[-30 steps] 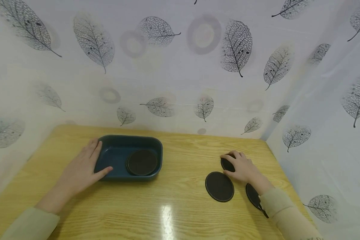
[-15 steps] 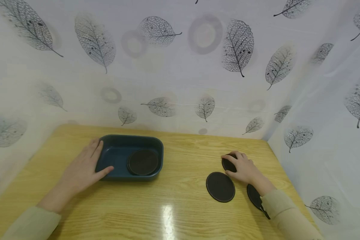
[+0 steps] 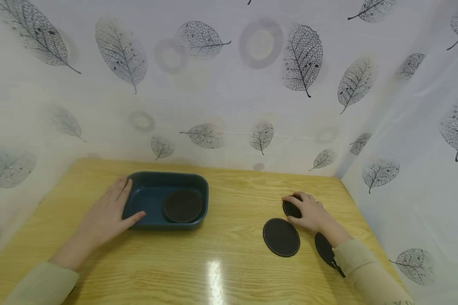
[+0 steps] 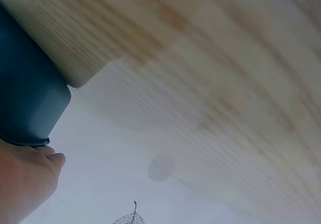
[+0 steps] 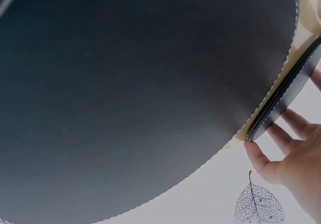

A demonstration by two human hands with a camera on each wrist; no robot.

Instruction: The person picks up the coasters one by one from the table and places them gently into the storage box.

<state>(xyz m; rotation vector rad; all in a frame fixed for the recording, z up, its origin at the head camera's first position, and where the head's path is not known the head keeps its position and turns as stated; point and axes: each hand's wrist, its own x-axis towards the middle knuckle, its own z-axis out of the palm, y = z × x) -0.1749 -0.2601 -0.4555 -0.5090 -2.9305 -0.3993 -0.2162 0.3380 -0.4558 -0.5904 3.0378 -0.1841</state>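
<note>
My left hand rests at the left end of a dark blue rectangular basin, fingers straight along the rim and thumb over the near wall. Inside the basin, at its right end, lies a round black coaster with a second edge showing beneath it. On the right, my right hand holds another black coaster by its edge, thumb and fingers spread around it. From the right wrist, this coaster shows a layered, stitched edge with the fingertips against it.
One black coaster lies flat just in front of the right hand. Another coaster is partly hidden under the right forearm. Leaf-printed white cloth rises behind the wooden table and along its right side.
The whole head view has shifted very slightly. Both hands, the basin and the coasters keep their places relative to one another.
</note>
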